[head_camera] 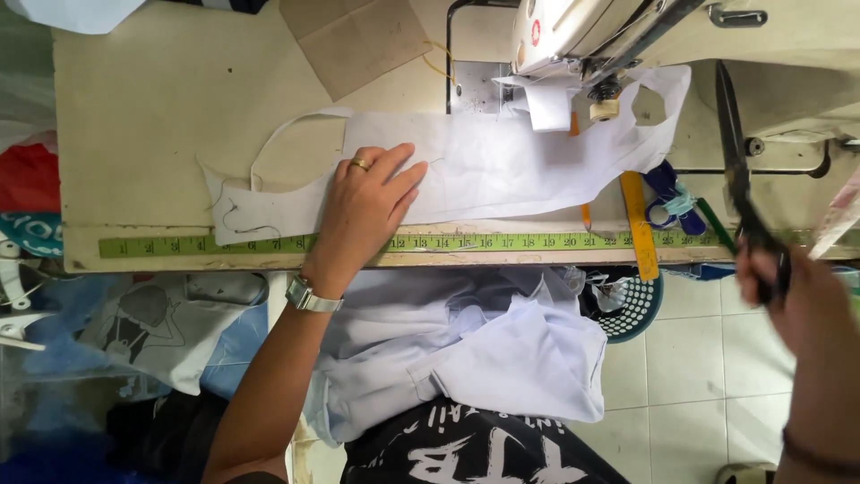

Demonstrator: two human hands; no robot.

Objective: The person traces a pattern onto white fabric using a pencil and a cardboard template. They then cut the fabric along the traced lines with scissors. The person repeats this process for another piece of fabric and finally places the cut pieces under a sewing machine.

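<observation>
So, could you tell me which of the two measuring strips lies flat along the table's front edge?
The green measuring tape: it runs left to right along the front edge. The orange ruler lies crosswise and overhangs that edge.

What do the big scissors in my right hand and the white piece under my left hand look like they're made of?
Scissors: dark, dull metal, judging by the thin rigid blades. White piece under the left hand: probably thin woven cloth, matte; it lies limp with soft creases, though paper can't be excluded.

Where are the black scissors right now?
In the head view the black scissors are at the right side, held in the right hand, blades pointing up past the table edge toward the sewing machine.
</observation>
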